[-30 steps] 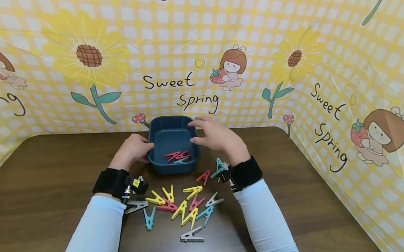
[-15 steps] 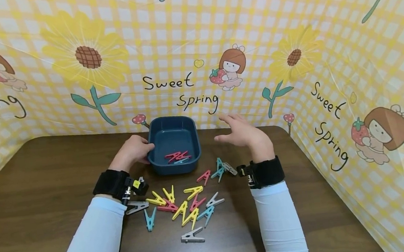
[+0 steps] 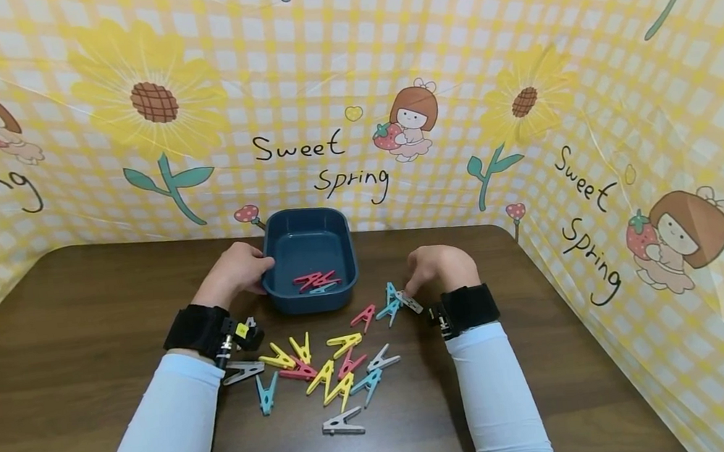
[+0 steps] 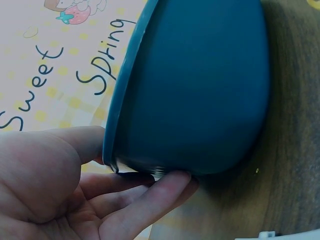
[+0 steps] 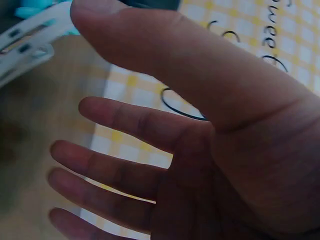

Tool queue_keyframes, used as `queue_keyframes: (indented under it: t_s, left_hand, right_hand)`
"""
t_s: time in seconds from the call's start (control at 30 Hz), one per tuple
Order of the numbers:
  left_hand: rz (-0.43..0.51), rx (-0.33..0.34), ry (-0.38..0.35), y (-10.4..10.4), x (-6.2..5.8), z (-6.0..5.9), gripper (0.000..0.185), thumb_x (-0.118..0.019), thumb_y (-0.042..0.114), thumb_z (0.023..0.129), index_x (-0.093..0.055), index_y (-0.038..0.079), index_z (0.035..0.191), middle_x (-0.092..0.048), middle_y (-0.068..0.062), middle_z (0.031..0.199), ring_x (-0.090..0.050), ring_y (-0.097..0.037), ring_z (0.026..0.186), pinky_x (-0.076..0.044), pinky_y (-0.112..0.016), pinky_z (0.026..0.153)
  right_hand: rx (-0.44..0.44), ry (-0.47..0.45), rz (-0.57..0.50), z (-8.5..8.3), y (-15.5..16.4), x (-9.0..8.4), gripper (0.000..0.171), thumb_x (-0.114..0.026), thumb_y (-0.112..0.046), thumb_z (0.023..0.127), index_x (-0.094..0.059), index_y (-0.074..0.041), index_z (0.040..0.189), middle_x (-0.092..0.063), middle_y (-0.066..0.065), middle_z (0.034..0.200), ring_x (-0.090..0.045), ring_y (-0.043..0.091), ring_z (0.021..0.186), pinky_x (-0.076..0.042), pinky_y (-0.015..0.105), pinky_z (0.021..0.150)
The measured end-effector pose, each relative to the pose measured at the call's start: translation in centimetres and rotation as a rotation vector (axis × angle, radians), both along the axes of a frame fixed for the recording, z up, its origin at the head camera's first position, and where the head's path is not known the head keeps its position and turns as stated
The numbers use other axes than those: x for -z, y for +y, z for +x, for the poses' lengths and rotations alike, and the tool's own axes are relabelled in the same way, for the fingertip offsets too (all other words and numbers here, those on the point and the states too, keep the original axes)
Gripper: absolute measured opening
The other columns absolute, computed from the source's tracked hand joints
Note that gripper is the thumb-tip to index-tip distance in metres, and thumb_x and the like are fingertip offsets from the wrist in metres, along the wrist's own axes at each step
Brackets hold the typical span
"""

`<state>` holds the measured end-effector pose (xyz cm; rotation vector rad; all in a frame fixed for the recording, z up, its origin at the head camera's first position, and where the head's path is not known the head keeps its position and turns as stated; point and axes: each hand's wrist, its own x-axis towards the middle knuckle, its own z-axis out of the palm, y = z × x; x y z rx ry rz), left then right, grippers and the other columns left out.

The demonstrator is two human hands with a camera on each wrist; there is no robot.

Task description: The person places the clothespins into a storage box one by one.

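Holding blue tub (image 3: pixel 308 260) left rim, left hand (image 3: pixel 235 271) curled; tub's long axis 12–6. Right hand (image 3: pixel 438 268) spread, fingertips at grey peg (image 3: pixel 408 301), at its 7 o'clock.

Bin (image 3: pixel 305 220) at frame centre, against the backdrop (image 3: pixel 347 74) behind it, on the table (image 3: pixel 54 357). Several pegs (image 3: pixel 316 281) lie in the bin, toward its near wall. My left hand (image 3: pixel 235 271) sits at the bin's left wall, thumb at the rim and fingers under the base in the left wrist view. My right hand (image 3: pixel 441 268) lies right of the bin, its fingertips at a peg (image 3: pixel 408 301) on the table. A loose heap of pegs (image 3: pixel 330 371) lies below the bin, between my forearms; one peg (image 3: pixel 343 424) lies lowest, apart.
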<state>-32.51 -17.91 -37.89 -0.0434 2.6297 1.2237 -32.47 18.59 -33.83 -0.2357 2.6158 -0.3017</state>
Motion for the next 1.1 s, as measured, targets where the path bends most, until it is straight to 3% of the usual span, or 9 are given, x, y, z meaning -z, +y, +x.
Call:
queue_keyframes:
  t_s: [0.17, 0.3, 0.5, 0.73, 0.93, 1.1]
  left_hand:
    - [-0.005, 0.001, 0.004, -0.1, -0.1, 0.1, 0.047, -0.051, 0.02, 0.113, -0.061, -0.017, 0.14, -0.073, -0.033, 0.124, -0.081, -0.02, 0.082, -0.069, -0.045, 0.09]
    - [-0.006, 0.001, 0.002, -0.2, 0.0, 0.1, 0.047, -0.05, 0.02, 0.113, -0.061, -0.017, 0.14, -0.072, -0.034, 0.126, -0.081, -0.021, 0.084, -0.069, -0.046, 0.091]
    - [-0.009, 0.001, 0.003, -0.2, 0.2, 0.1, 0.047, -0.05, 0.02, 0.113, -0.061, -0.017, 0.14, -0.072, -0.034, 0.127, -0.082, -0.023, 0.086, -0.069, -0.045, 0.091]
    - [0.001, 0.0, 0.02, -0.3, 0.3, 0.1, 0.046, -0.051, 0.02, 0.112, -0.064, -0.016, 0.137, -0.074, -0.033, 0.123, -0.08, -0.018, 0.08, -0.07, -0.042, 0.085]
    - [0.012, 0.004, 0.023, -0.3, 0.1, 0.1, 0.045, -0.05, 0.019, 0.112, -0.063, -0.018, 0.136, -0.073, -0.033, 0.122, -0.079, -0.016, 0.079, -0.071, -0.041, 0.083]
    - [0.015, 0.012, 0.021, -0.2, 0.0, 0.2, 0.045, -0.05, 0.019, 0.112, -0.064, -0.017, 0.135, -0.074, -0.031, 0.12, -0.079, -0.016, 0.079, -0.07, -0.043, 0.086]
  right_hand:
    - [-0.001, -0.023, -0.006, -0.5, -0.3, 1.1, 0.054, -0.089, -0.034, 0.088, -0.072, -0.008, 0.132, -0.072, 0.008, 0.129, -0.066, 0.026, 0.113, -0.06, 0.04, 0.097]
    - [0.035, -0.054, -0.066, -0.7, -0.7, 1.7, 0.043, -0.09, -0.026, 0.088, -0.073, -0.007, 0.123, -0.07, 0.006, 0.113, -0.064, 0.022, 0.098, -0.056, 0.03, 0.078]
    - [0.055, -0.078, -0.125, -0.8, -1.0, 2.3, 0.028, -0.086, -0.014, 0.089, -0.072, -0.007, 0.113, -0.063, 0.003, 0.093, -0.057, 0.015, 0.076, -0.049, 0.023, 0.063]
    - [0.036, -0.063, -0.114, -0.6, -1.1, 2.3, 0.019, -0.083, -0.008, 0.091, -0.074, -0.007, 0.108, -0.068, 0.003, 0.092, -0.061, 0.015, 0.071, -0.052, 0.022, 0.061]
    - [-0.009, -0.05, -0.072, -0.6, -1.0, 2.1, 0.009, -0.083, -0.011, 0.091, -0.076, -0.007, 0.094, -0.069, 0.002, 0.089, -0.063, 0.014, 0.07, -0.054, 0.023, 0.062]
    - [0.001, -0.047, -0.053, -0.7, -0.6, 2.2, 0.011, -0.085, -0.013, 0.09, -0.077, -0.01, 0.098, -0.073, 0.002, 0.1, -0.071, 0.016, 0.08, -0.059, 0.026, 0.068]
